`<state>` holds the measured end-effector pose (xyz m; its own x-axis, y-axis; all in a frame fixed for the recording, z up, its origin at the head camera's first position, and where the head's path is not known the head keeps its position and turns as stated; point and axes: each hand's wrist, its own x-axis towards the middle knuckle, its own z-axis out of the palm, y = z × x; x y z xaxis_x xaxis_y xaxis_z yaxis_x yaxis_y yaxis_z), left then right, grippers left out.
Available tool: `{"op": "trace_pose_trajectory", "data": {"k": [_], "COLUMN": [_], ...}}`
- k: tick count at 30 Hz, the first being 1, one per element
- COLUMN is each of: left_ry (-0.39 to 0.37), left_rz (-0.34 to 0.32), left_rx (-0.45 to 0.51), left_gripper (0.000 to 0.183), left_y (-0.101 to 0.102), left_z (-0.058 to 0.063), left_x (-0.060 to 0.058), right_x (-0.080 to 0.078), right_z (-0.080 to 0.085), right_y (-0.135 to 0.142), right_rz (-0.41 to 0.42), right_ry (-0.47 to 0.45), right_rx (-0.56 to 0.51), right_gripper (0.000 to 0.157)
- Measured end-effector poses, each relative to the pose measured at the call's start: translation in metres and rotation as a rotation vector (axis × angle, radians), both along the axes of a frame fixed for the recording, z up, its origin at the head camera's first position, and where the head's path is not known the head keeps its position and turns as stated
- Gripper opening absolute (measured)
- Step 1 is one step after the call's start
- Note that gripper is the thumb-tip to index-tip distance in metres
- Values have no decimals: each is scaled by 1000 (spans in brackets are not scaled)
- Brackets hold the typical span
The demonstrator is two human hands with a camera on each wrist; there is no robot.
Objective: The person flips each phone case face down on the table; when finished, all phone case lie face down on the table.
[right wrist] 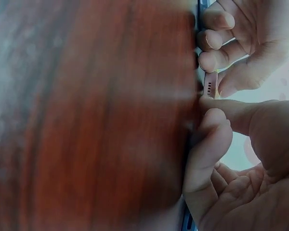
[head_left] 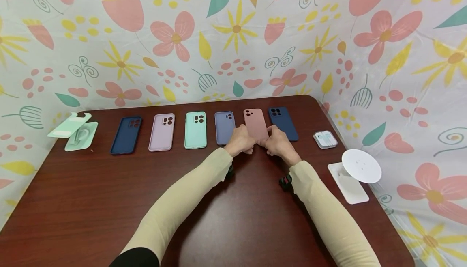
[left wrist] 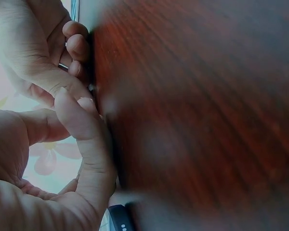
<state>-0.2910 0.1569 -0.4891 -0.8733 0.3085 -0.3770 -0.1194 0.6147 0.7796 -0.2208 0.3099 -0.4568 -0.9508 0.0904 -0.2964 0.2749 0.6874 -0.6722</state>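
Cream sleeves (head_left: 182, 206) reach to your left hand (head_left: 240, 139) and right hand (head_left: 278, 142), each pinching a near corner of the pink phone case (head_left: 257, 125); it lies between and just beyond them on the surface (head_left: 251, 226), long axis near-to-far.

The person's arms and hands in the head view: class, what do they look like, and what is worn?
The left sleeve and right sleeve are pale cream and wrinkled; black fabric meets the left one. A dark device shows at the left wrist, a second device, with a reddish mark, at the right. The left hand and right hand wear no gloves.
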Motion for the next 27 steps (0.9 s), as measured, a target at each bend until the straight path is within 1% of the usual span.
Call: {"op": "trace_pose_trajectory", "data": {"k": [3, 7, 8, 13, 14, 15, 19, 21, 22, 25, 27], "left_ry": [-1, -9, -12, -27, -13, -3, 28, 35, 40, 71, 86], "left_rz": [-5, -8, -9, -27, -34, -38, -43, -43, -46, -52, -61], "left_rx": [-26, -33, -28, 7, 4, 5, 30, 43, 50, 45, 33], "left_gripper": [27, 30, 35, 72, 80, 84, 90, 89, 89, 88, 87], "left_y": [1, 2, 2, -4, -5, -6, -17, -24, -28, -36, -42], "left_z": [1, 1, 0, 3, 2, 4, 28, 45, 52, 58, 59], "left_x": [0, 0, 0, 6, 7, 8, 26, 37, 42, 48, 49], "right_x": [-1, -1, -1, 3, 4, 1, 5, 7, 12, 14, 15], "right_z": [-2, -3, -2, 2, 2, -6, -4, -3, 6, 6, 6], "right_y": [0, -1, -2, -6, -7, -2, -5, -8, -15, -21, -24], "right_rz": [-9, -26, -31, -53, -56, -45, -13, 12, 13, 35, 49], "right_ry": [-1, -1, -3, -9, -7, 10, 66, 103, 109, 145, 160], "right_rx": [0, -10, -15, -28, -28, -42, -36, -43, -31, -47, -56], "right_gripper": [74, 76, 77, 80, 81, 83, 81, 79, 77, 76, 76]}}
